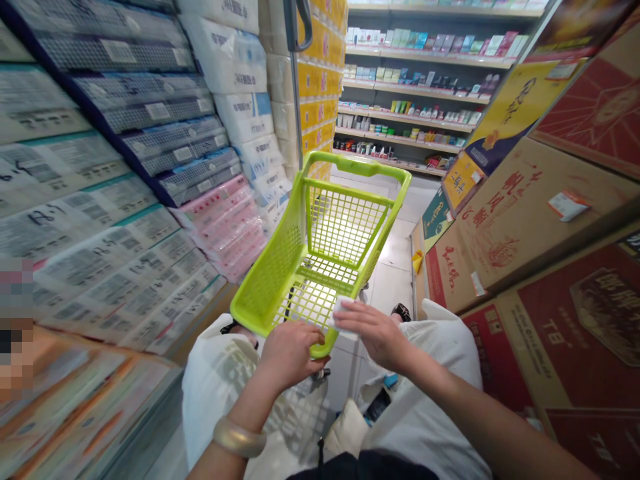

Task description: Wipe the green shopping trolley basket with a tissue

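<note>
A lime-green plastic shopping basket cart (270,277) stands in front of me in a narrow aisle, with nothing in its mesh basket. My left hand (291,353) is curled round the near rim of the basket, a pale bangle on its wrist. My right hand (373,328) lies flat on a small white cloth or tissue (341,308) pressed against the same near rim, fingers stretched out over it.
Stacked packs of tissue paper (150,133) wall the left side. Cardboard cartons (525,220) pile up on the right. Shelves of small boxed goods (415,87) close the aisle's far end. White tiled floor (395,267) runs ahead under the cart.
</note>
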`<state>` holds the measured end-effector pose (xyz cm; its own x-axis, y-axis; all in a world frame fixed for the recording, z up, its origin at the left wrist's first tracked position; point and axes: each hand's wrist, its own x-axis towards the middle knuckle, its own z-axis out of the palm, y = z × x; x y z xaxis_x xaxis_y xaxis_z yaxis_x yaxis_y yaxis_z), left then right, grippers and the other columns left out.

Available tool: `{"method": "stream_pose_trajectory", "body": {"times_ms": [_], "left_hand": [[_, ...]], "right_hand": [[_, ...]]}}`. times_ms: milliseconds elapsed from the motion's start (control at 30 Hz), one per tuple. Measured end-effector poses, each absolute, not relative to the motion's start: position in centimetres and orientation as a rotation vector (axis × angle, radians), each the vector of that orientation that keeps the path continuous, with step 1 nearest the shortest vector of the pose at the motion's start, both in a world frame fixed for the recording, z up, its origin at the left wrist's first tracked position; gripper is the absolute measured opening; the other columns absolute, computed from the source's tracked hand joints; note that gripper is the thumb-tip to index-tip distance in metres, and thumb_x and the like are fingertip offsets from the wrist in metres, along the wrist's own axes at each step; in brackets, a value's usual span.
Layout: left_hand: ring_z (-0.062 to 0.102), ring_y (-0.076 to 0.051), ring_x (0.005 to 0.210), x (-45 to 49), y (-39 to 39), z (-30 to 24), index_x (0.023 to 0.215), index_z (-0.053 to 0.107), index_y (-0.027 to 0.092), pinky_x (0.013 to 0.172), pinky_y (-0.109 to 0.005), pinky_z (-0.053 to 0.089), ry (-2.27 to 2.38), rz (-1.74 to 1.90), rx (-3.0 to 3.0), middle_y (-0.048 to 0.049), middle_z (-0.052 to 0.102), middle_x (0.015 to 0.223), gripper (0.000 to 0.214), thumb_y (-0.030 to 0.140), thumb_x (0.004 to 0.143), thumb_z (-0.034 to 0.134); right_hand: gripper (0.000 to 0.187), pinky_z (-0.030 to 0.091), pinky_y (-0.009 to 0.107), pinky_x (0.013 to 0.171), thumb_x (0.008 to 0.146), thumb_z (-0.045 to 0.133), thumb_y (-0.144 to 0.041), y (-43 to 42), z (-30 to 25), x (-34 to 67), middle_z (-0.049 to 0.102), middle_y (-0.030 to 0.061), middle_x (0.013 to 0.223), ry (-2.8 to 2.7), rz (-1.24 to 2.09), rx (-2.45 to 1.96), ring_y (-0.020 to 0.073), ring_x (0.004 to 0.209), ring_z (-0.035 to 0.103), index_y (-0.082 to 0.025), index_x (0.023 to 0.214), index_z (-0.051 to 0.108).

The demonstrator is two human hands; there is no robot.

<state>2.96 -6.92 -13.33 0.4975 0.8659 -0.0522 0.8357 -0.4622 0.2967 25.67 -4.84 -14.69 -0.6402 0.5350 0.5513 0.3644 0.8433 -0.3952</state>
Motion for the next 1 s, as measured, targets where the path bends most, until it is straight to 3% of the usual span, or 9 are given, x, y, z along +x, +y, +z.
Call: {"method": "stream_pose_trajectory", "body": {"times_ms": [100, 300, 500, 700, 900, 1000], "left_hand": [[0.066, -0.021, 0.090, 3.0, -6.9, -13.6, 0.086, 0.074, 0.026, 0.079, -0.031, 0.046, 1.423, 0.174, 2.465, -0.0009, 0.076, 0.093, 0.019, 0.042, 0.076, 0.072], [0.066, -0.024, 0.091, 2.7, -6.9, -13.5, 0.089, 0.073, 0.024, 0.079, -0.032, 0.047, 1.453, 0.124, 2.450, -0.0024, 0.076, 0.093, 0.022, 0.035, 0.070, 0.075], [0.067, -0.022, 0.091, 2.8, -6.9, -13.5, 0.086, 0.074, 0.026, 0.078, -0.032, 0.046, 1.421, 0.153, 2.455, 0.0002, 0.076, 0.094, 0.020, 0.043, 0.076, 0.071], [0.066, -0.024, 0.092, 2.6, -6.9, -13.7, 0.089, 0.074, 0.024, 0.079, -0.033, 0.047, 1.462, 0.118, 2.454, -0.0026, 0.076, 0.093, 0.022, 0.039, 0.073, 0.073], [0.067, -0.023, 0.091, 2.7, -6.9, -13.5, 0.086, 0.074, 0.026, 0.079, -0.033, 0.047, 1.421, 0.133, 2.449, 0.0011, 0.076, 0.094, 0.019, 0.042, 0.077, 0.071], [0.067, -0.023, 0.091, 2.6, -6.9, -13.5, 0.087, 0.074, 0.025, 0.079, -0.033, 0.047, 1.438, 0.131, 2.453, -0.0008, 0.076, 0.091, 0.020, 0.041, 0.076, 0.071]], "right_hand": [[0.040, 0.046, 0.044, 0.110, 0.096, 0.039, -0.008, -4.4, -14.6, 25.9, 0.069, 0.0094, 0.124, -2.246, 0.282, -0.759, 0.0191, 0.134, 0.051, -0.022, 0.127, 0.061], [0.040, 0.040, 0.039, 0.115, 0.095, 0.038, -0.008, -6.4, -14.5, 25.0, 0.068, 0.0060, 0.128, -2.532, 0.371, -0.466, 0.0160, 0.137, 0.045, -0.020, 0.125, 0.061], [0.039, 0.049, 0.042, 0.108, 0.096, 0.038, -0.007, -3.5, -14.1, 26.2, 0.071, 0.0089, 0.122, -2.236, 0.248, -0.804, 0.0191, 0.131, 0.053, -0.021, 0.122, 0.064], [0.040, 0.043, 0.039, 0.113, 0.094, 0.040, -0.007, -6.0, -13.8, 24.9, 0.069, 0.0045, 0.127, -2.533, 0.352, -0.506, 0.0175, 0.133, 0.051, -0.020, 0.123, 0.063], [0.039, 0.049, 0.042, 0.107, 0.094, 0.041, -0.005, -3.3, -13.7, 26.1, 0.071, 0.0079, 0.123, -2.290, 0.257, -0.768, 0.0192, 0.131, 0.053, -0.021, 0.121, 0.064], [0.038, 0.046, 0.041, 0.110, 0.093, 0.042, -0.005, -4.4, -13.7, 25.5, 0.070, 0.0072, 0.124, -2.371, 0.283, -0.693, 0.0193, 0.133, 0.052, -0.020, 0.120, 0.064]]}}
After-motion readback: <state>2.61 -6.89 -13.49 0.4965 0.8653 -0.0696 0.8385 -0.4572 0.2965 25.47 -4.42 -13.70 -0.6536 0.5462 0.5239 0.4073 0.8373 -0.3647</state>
